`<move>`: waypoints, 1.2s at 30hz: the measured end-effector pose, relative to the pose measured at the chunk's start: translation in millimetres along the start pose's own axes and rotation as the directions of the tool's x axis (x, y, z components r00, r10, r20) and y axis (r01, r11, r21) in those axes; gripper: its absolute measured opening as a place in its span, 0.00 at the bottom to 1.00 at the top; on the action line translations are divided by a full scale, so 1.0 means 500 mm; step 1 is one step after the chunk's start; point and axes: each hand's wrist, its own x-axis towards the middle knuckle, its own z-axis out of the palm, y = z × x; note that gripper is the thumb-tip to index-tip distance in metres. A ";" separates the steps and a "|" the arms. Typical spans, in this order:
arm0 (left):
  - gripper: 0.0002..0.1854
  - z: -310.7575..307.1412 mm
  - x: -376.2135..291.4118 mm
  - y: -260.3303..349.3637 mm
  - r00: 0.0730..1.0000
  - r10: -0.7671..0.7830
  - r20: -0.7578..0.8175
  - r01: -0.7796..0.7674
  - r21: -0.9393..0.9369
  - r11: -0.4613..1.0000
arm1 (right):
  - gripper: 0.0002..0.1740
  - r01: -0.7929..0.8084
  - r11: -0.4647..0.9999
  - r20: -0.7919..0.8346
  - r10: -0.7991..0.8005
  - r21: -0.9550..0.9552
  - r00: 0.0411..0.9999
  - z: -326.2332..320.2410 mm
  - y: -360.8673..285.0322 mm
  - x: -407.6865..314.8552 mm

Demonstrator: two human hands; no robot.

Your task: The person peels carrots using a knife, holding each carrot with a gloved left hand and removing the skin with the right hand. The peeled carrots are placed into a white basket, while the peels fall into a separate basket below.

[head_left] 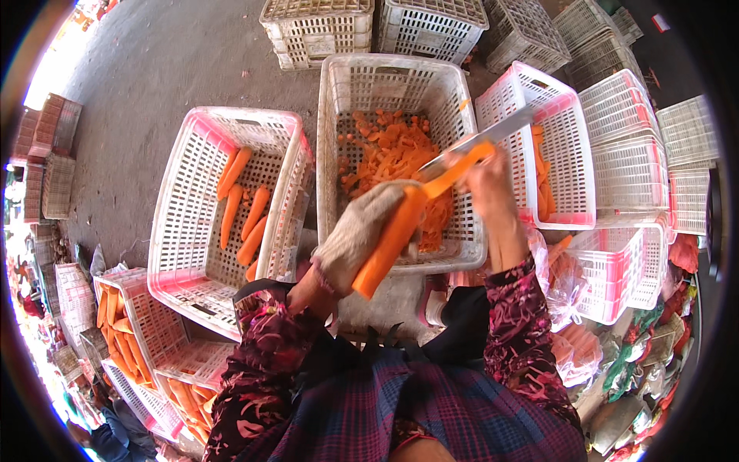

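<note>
My left hand [364, 222], in a pale work glove, is closed around a large carrot [388, 245] slanting from lower left to upper right. A knife with a long metal blade [499, 128] is in my bare right hand [488, 173], somewhat blurred. A strip of carrot [456, 173] runs from the carrot's upper end along the blade towards my right fingers. Both hands are over a white plastic crate [398, 62] holding carrot peelings and cut pieces [398, 147]. The knife's handle is hidden by my right hand.
Several whole carrots [234, 202] lie in a crate [173, 231] at left. Another crate [583, 173] at right holds carrots [542, 179]. Fuller carrot crates [138, 289] stand at lower left, stacked crates [623, 144] at right. Clear plastic bags [568, 289] lie beside my right arm.
</note>
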 end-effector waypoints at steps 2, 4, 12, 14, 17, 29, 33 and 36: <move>0.26 0.001 -0.010 0.003 1.000 -0.020 -0.018 0.019 -0.029 0.999 | 0.05 0.056 0.998 -0.159 -0.061 -0.036 0.985 -0.069 0.015 0.044; 0.28 -0.004 -0.011 0.002 0.999 -0.019 -0.045 0.016 -0.072 0.997 | 0.07 0.079 0.981 -0.188 -0.112 -0.177 0.976 -0.080 0.015 0.046; 0.27 -0.022 0.003 -0.022 0.980 0.076 -0.185 -0.138 -0.354 0.925 | 0.10 0.163 0.946 0.117 -0.135 -0.281 0.984 0.038 -0.037 -0.045; 0.25 -0.026 0.003 -0.029 0.955 0.019 -0.296 -0.107 -0.283 0.953 | 0.10 0.187 0.954 0.224 -0.135 -0.233 0.965 0.062 -0.050 -0.078; 0.23 -0.029 0.000 -0.027 0.955 0.048 -0.291 -0.135 -0.285 0.949 | 0.10 0.108 0.990 0.416 -0.059 -0.094 0.907 0.100 -0.074 -0.126; 0.24 0.007 -0.032 -0.015 0.993 -0.017 -0.118 0.019 0.024 1.000 | 0.08 0.051 0.982 0.172 -0.019 -0.180 0.985 0.025 -0.029 -0.038; 0.25 0.000 -0.027 -0.020 0.997 0.005 -0.083 -0.014 -0.111 0.994 | 0.11 0.140 0.979 -0.223 -0.171 -0.147 0.960 -0.047 0.012 0.020; 0.23 -0.019 -0.014 -0.024 0.997 -0.029 -0.075 0.005 -0.296 0.955 | 0.12 0.143 0.978 -0.178 -0.169 -0.150 0.969 -0.031 -0.008 0.002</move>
